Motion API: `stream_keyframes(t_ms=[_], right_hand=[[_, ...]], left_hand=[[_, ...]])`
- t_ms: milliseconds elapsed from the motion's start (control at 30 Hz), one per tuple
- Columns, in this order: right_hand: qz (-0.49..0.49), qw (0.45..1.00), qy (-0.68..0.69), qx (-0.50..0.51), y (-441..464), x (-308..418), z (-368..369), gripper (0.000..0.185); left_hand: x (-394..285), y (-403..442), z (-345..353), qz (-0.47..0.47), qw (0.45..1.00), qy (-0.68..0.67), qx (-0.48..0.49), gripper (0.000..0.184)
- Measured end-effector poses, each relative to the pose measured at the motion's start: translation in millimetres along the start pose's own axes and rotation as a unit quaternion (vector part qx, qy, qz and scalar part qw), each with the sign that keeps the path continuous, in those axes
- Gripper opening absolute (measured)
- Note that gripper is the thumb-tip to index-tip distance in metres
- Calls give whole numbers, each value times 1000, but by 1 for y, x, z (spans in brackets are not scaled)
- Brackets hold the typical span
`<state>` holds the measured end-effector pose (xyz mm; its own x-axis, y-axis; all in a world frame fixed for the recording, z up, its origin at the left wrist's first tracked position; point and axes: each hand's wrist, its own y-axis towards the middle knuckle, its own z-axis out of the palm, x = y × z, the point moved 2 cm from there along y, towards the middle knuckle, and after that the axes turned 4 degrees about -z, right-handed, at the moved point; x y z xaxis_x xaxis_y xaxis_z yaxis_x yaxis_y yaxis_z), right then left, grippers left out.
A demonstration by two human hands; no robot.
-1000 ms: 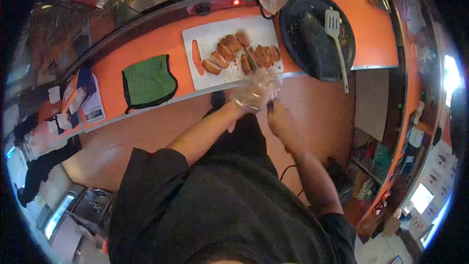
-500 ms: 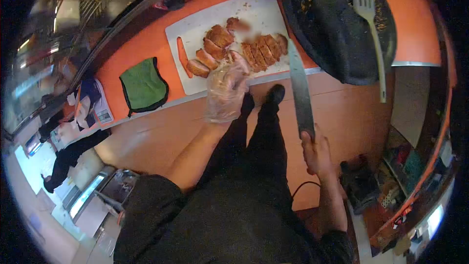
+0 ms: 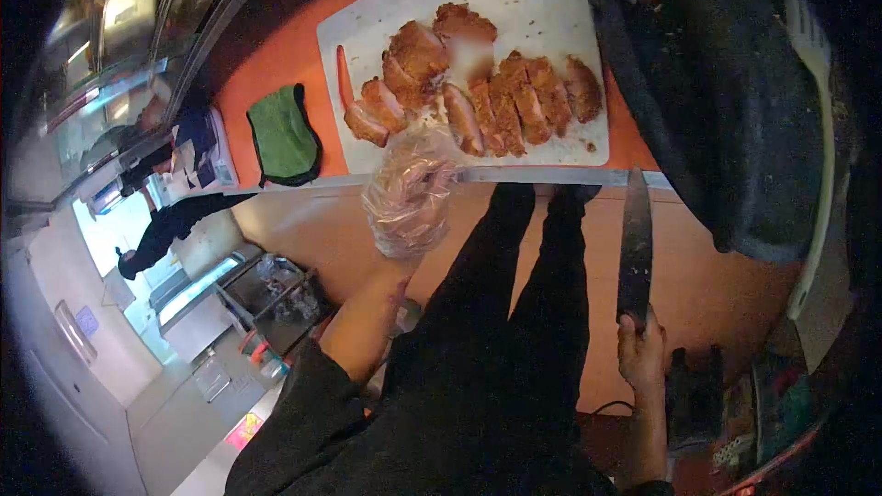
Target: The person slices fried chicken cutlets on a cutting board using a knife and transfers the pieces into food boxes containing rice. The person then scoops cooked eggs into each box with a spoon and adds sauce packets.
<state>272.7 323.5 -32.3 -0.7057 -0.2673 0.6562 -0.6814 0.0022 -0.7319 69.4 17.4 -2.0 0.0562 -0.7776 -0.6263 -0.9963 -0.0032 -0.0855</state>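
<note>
My left hand [image 3: 412, 197], in a clear plastic glove, is just below the near edge of the white cutting board [image 3: 551, 14]. Crumpled plastic obscures its fingers, so I cannot tell if they are open or closed. Sliced browned meat lies on the board in a left group [image 3: 413, 64] and a right group [image 3: 522, 106], with a blurred patch between them. My bare right hand [image 3: 643, 349] is closed around the handle of a large knife [image 3: 636, 257], held off the board with its blade pointing toward the counter.
A green cloth with black edging [image 3: 283, 136] lies left of the board on the orange counter [image 3: 241, 142]. At the right are a large dark pan [image 3: 726, 110] and a pale slotted spatula [image 3: 822, 129]. A person in dark clothes [image 3: 179, 220] is in the left background.
The knife has gone from the meat to the right, away from the board. My left hand has drawn back left from the slices. The view has shifted, and the board appears larger.
</note>
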Motion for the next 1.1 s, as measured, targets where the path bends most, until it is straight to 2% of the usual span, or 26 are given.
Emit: stream_keyframes(t_ms=[33, 100, 133, 167, 233, 267, 333, 400, 433, 467, 533, 667, 767, 833, 967, 1067, 1100], right_hand=[[11, 1000, -16, 2, 1, 6, -3, 21], [20, 999, -33, 9, 4, 4, -5, 21], [21, 1000, -19, 13, 4, -1, -5, 22], [23, 1000, -4, 18, 3, -5, -4, 22], [6, 1000, 7, 2, 4, -6, 0, 25], [-7, 1000, 16, -21, 4, -6, 0, 28], [-22, 1000, 18, -7, 8, -14, 1, 28], [-36, 999, 18, 4, 8, -18, -4, 27], [7, 1000, -14, 17, 7, -19, -7, 26], [50, 997, -46, 30, 6, -18, -9, 26], [57, 995, -67, 36, 7, -14, -11, 26], [50, 996, -67, 41, 6, -24, -11, 25], [31, 999, -40, 19, 6, -35, -5, 22], [33, 999, -11, 20, 8, -34, -3, 24], [27, 999, 28, 27, 13, -12, -1, 27], [63, 998, 6, 19, 9, -20, -4, 17], [62, 998, 5, 18, 9, -19, -5, 17]], left_hand=[[6, -1, -1, -4, 1000, 6, -2, 17], [9, 2, -9, 117, 989, 13, -90, 26], [4, 4, -8, 116, 989, 17, -93, 26], [3, 6, -11, 11, 979, -112, -171, 31], [-2, 20, -18, -92, 935, -233, -249, 36], [-2, 41, -18, -13, 967, -141, -211, 45], [4, 58, -22, 63, 982, -45, -171, 55], [22, 64, -22, -4, 981, -189, -46, 63], [30, 71, -24, -10, 975, -220, -9, 70], [37, 71, -27, -11, 976, -219, -12, 70], [34, 73, -32, -11, 969, -245, 18, 69], [43, 77, -40, -5, 968, -247, 32, 64], [43, 80, -46, 16, 984, -180, 11, 55], [41, 80, -53, 100, 995, 29, -3, 49], [46, 78, -52, 56, 998, -27, -2, 50], [45, 77, -52, 56, 998, -6, -17, 47], [46, 78, -53, 81, 996, 37, -16, 48]])
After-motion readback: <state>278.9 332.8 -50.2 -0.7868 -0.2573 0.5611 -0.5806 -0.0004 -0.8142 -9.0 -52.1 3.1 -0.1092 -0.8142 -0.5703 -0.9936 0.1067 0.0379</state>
